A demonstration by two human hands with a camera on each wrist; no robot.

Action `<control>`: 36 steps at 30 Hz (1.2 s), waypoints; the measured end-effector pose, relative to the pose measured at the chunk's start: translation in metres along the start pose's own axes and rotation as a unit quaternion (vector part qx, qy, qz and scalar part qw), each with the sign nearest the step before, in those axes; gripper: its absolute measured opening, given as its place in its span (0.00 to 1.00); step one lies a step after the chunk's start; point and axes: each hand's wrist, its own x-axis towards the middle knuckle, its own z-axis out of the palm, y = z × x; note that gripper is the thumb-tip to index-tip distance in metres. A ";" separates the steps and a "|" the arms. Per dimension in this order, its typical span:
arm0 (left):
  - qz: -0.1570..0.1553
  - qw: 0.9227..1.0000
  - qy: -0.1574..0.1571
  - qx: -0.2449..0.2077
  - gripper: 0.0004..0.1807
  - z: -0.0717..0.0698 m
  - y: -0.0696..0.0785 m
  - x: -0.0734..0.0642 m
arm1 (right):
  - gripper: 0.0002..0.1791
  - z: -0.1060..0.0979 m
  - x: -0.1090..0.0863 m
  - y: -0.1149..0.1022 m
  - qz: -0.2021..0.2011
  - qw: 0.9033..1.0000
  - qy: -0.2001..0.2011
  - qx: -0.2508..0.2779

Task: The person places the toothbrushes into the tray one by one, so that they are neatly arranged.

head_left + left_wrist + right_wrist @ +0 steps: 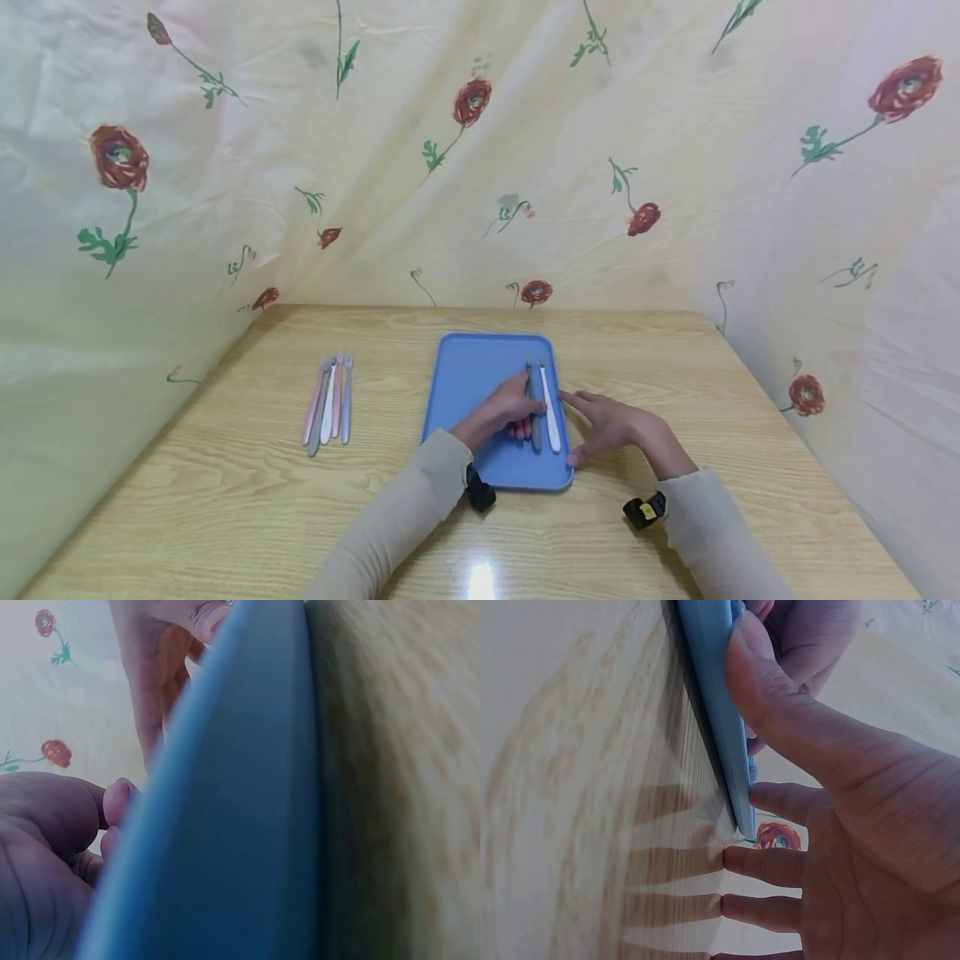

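A blue tray (476, 367) lies on the table. Along its right side are a grey toothbrush (536, 439) and a white toothbrush (551, 414), side by side with heads pointing away. My left hand (513, 404) reaches over the tray and pinches the grey toothbrush around its middle, hiding part of the handle. At the tray's right edge, my right hand (603, 423) has its fingers spread, with thumb and index finger at the rim. Straight fingers of that right hand (855, 802) show in the right wrist view. The tray wall (247, 802) blocks much of the left wrist view.
Several toothbrushes, among them a pink one (311, 414) and a blue one (347, 408), lie close together on the wooden table (225, 467) left of the tray. A flower-patterned cloth (375, 167) hangs around the back and sides.
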 end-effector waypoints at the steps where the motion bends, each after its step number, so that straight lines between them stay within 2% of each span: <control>1: 0.000 1.000 0.001 -0.001 0.44 0.000 0.000 0.000 | 0.62 0.000 0.000 0.000 0.000 1.000 0.000 0.000; 11: -0.001 1.000 0.009 0.000 0.40 0.001 -0.001 -0.005 | 0.62 0.003 0.003 0.001 -0.006 1.000 0.003 -0.006; 18: 0.000 1.000 0.007 0.003 0.44 0.001 0.001 -0.007 | 0.61 0.003 0.002 0.001 -0.007 1.000 0.002 -0.008; 30: 0.014 1.000 -0.003 0.013 0.46 -0.006 0.015 -0.015 | 0.62 0.000 0.002 0.001 -0.003 1.000 0.001 -0.011; 36: 0.022 0.999 -0.002 0.027 0.45 -0.015 0.021 -0.024 | 0.62 0.000 0.002 0.001 -0.001 1.000 -0.002 -0.008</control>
